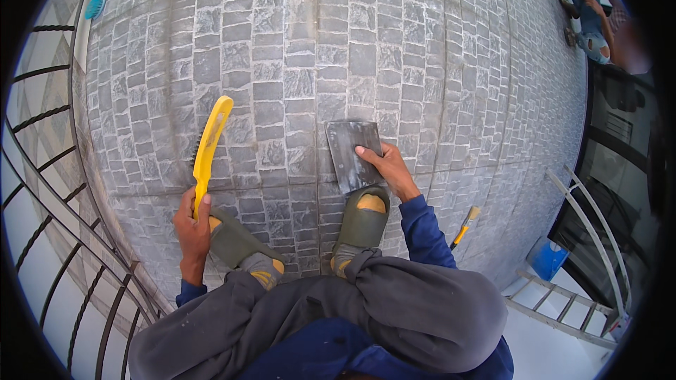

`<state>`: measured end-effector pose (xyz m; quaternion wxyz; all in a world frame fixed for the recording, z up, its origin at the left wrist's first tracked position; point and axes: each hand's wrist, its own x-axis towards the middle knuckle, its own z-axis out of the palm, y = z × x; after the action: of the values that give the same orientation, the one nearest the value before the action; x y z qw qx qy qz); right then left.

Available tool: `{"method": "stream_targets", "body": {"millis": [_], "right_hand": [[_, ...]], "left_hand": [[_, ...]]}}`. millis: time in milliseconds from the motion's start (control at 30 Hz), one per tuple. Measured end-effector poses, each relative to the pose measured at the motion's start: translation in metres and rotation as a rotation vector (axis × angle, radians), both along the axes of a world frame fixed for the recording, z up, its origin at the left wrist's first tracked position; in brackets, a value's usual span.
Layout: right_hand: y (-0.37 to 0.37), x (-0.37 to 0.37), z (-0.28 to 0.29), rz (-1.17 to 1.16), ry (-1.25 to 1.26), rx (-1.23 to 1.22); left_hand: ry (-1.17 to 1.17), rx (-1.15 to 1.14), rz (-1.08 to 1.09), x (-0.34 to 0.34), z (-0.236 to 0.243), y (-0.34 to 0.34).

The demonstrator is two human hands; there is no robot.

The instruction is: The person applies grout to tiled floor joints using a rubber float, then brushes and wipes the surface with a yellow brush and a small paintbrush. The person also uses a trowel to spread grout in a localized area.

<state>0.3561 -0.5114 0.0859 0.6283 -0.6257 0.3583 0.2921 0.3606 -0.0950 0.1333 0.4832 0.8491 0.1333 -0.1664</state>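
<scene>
My left hand [191, 229] is closed round the lower end of a yellow-handled wire brush [205, 151]. The brush points up and away, its dark bristles facing left. In my right hand [393, 169] is a flat, dark grey rectangular plate [350, 151] with pale smears, like a trowel blade. The thumb lies across its face, and the other fingers are hidden behind it. Both tools are in front of my feet, over the grey stone-patterned floor [282, 63]; whether either touches the floor I cannot tell.
A paintbrush [465, 226] lies to my right. Further right are a blue container [548, 259] and a metal ladder [563, 325]. Curved black railing [53, 162] runs along the left, with a turquoise scrub brush [94, 6] near its far end. A person [591, 17] sits at the far right.
</scene>
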Motion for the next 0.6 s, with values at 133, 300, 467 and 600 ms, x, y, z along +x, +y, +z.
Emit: {"method": "stream_targets", "body": {"millis": [133, 300, 467, 600], "right_hand": [[0.002, 0.016, 0.003, 0.162, 0.005, -0.061], [0.006, 0.028, 0.005, 0.108, -0.081, -0.085], [-0.012, 0.040, 0.014, -0.036, -0.252, -0.224], [-0.028, 0.060, 0.031, 0.056, -0.297, -0.434]], "left_hand": [[0.006, 0.041, -0.007, 0.000, -0.004, 0.005], [0.034, 0.024, 0.036, 0.000, -0.009, 0.010], [0.019, 0.005, 0.045, 0.000, -0.013, 0.014], [0.016, 0.057, -0.008, 0.000, -0.008, 0.016]]}}
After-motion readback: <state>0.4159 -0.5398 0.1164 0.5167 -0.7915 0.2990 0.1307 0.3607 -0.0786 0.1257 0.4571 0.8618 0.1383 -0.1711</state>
